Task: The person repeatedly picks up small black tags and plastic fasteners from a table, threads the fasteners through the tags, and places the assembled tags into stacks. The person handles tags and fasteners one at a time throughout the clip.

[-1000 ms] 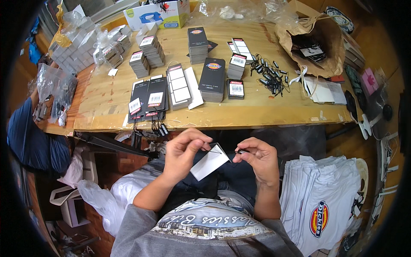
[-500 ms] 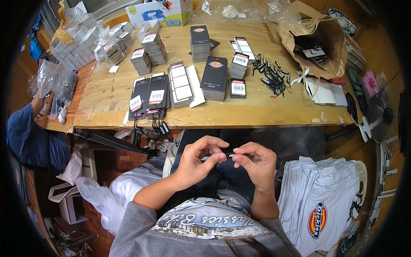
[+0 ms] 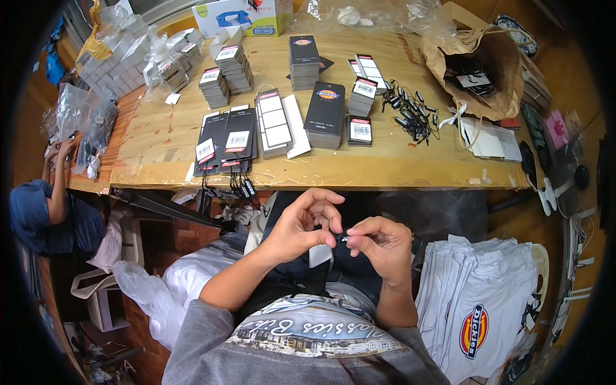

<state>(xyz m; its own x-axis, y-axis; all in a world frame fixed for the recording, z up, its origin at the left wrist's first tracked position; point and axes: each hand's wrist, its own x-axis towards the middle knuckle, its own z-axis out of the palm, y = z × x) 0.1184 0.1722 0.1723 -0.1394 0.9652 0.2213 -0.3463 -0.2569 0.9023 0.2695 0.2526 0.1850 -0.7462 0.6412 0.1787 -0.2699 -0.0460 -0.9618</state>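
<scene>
Low in the middle of the frame, the left hand (image 3: 301, 224) and right hand (image 3: 385, 247) meet over the lap, fingertips pinched together on a small dark plastic tag fastener (image 3: 343, 238). A white paper hang tag (image 3: 319, 255) dangles beneath the left hand. Above, the wooden surface (image 3: 160, 135) carries stacked black cardboard tags (image 3: 325, 115).

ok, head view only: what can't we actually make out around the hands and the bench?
- Head view: small piece pinched between left hand and right hand, too small to identify.
- White tag: mostly hidden behind the left hand's fingers.
- Brown paper bag: contents dark, shadowed by its walls.
- Black loop cords: tangled, count unreadable.
- Co-worker's hand: at the rim, blurred by plastic bags.
</scene>
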